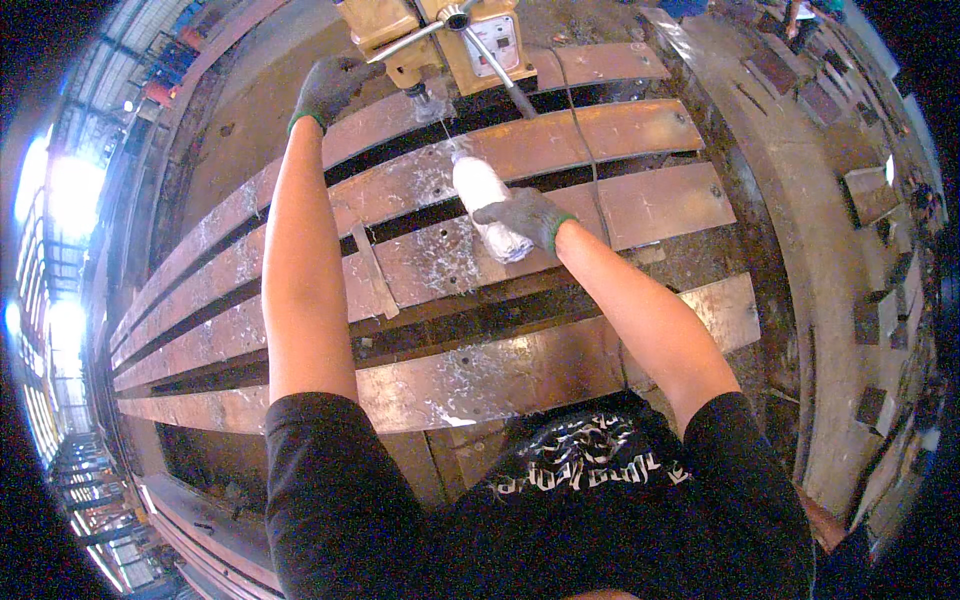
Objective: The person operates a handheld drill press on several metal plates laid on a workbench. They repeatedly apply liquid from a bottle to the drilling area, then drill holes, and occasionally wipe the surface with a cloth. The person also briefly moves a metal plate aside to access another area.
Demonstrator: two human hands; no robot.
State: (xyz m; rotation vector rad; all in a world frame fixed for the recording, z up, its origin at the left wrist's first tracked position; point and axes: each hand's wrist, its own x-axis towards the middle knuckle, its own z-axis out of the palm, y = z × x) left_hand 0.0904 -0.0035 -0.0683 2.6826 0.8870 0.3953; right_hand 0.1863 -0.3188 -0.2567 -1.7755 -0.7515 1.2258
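My left hand (335,88), in a dark grey glove, is closed at the outer end of a feed lever (405,45) on a yellow magnetic drill press (490,60). My right hand (525,217), gloved the same way, grips a white plastic squeeze bottle (482,190). The bottle is tilted, its nozzle end toward the drill. A thin streak of liquid shows between the nozzle and the drill's tip (418,93). Below the tip, the rusty steel beam (540,140) is wet and spattered with whitish fluid. Drilled holes show in the beams.
Several long steel beams (670,205) lie side by side with dark gaps between them. A short flat bar (375,272) bridges one gap. A black cable (583,130) runs across the beams to the right of the bottle. Metal pieces (872,195) lie on the floor at right.
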